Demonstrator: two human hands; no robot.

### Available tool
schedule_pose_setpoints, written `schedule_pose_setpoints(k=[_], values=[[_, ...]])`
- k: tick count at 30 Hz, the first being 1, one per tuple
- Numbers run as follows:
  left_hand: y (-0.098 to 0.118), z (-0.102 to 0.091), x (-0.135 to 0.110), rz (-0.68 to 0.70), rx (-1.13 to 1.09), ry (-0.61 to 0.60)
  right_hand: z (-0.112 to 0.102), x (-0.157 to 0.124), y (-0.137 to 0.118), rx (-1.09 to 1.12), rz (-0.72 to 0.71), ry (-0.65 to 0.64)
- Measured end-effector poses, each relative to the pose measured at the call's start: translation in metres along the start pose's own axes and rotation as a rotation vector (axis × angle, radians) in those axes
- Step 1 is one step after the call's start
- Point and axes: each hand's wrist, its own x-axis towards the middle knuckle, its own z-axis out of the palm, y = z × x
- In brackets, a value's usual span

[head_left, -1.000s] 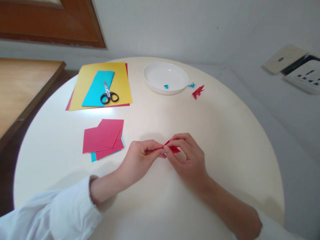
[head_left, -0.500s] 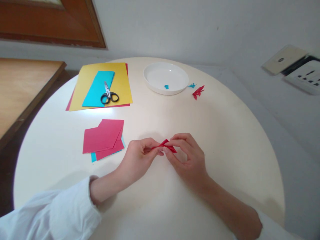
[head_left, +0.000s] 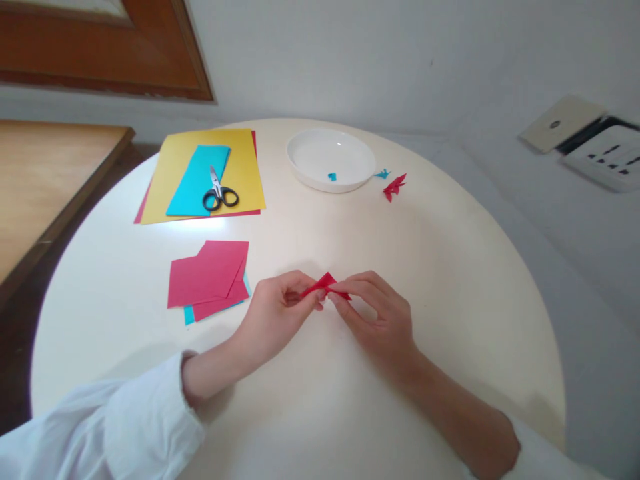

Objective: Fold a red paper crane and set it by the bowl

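Note:
Both hands meet over the middle of a round cream table (head_left: 450,280). My left hand (head_left: 274,313) pinches the left end of a small folded red paper piece (head_left: 325,285), and my right hand (head_left: 377,319) pinches its right end between thumb and fingers. The paper is held just above the tabletop, its middle raised in a small peak. White sleeves cover both forearms.
Red and blue paper squares (head_left: 210,277) lie left of my hands. Farther back, scissors (head_left: 218,193) rest on a blue sheet over yellow paper (head_left: 245,167). A white dish (head_left: 330,159) holds a blue scrap; a red folded figure (head_left: 394,187) and a blue one (head_left: 383,175) lie beside it.
The red paper has been bent upward into a small peak between my fingers. Both hands stayed almost in place, shifting slightly.

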Motion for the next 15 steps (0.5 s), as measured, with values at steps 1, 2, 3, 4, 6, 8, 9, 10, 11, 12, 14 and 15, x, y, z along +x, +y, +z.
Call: schedule_pose_setpoints(k=[1,2,3,4,6,8,9,10,11,12,14,15], values=[[-0.0012,-0.0004,-0.0003,0.030,0.012,0.000,-0.0003,0.0003,0.0007,0.019,0.008,-0.004],[-0.0024,-0.0009,-0.0005,0.063,0.025,0.004,-0.0007,0.0006,0.0013,0.043,0.020,-0.008],[-0.0035,-0.0014,-0.0005,0.096,0.047,0.011,-0.0011,0.0010,0.0017,0.072,0.039,-0.013],[-0.0045,-0.0021,-0.0004,0.133,0.079,0.021,-0.0017,0.0013,0.0019,0.104,0.064,-0.020],[-0.0062,-0.0036,0.0001,0.205,0.149,0.040,-0.0028,0.0016,0.0019,0.177,0.132,-0.042],[-0.0074,-0.0053,0.0004,0.270,0.185,0.026,-0.0035,0.0014,0.0014,0.254,0.218,-0.067],[-0.0077,-0.0060,0.0004,0.291,0.190,0.003,-0.0035,0.0010,0.0012,0.290,0.262,-0.078],[-0.0076,-0.0065,0.0001,0.301,0.188,-0.024,-0.0035,0.0005,0.0011,0.324,0.306,-0.087],[-0.0073,-0.0069,-0.0003,0.300,0.185,-0.050,-0.0032,0.0000,0.0011,0.357,0.343,-0.095],[-0.0066,-0.0070,-0.0008,0.291,0.180,-0.069,-0.0029,-0.0005,0.0014,0.387,0.373,-0.103],[-0.0044,-0.0068,-0.0017,0.261,0.166,-0.083,-0.0022,-0.0016,0.0021,0.434,0.415,-0.116],[-0.0030,-0.0065,-0.0021,0.246,0.152,-0.081,-0.0019,-0.0020,0.0026,0.447,0.427,-0.121]])
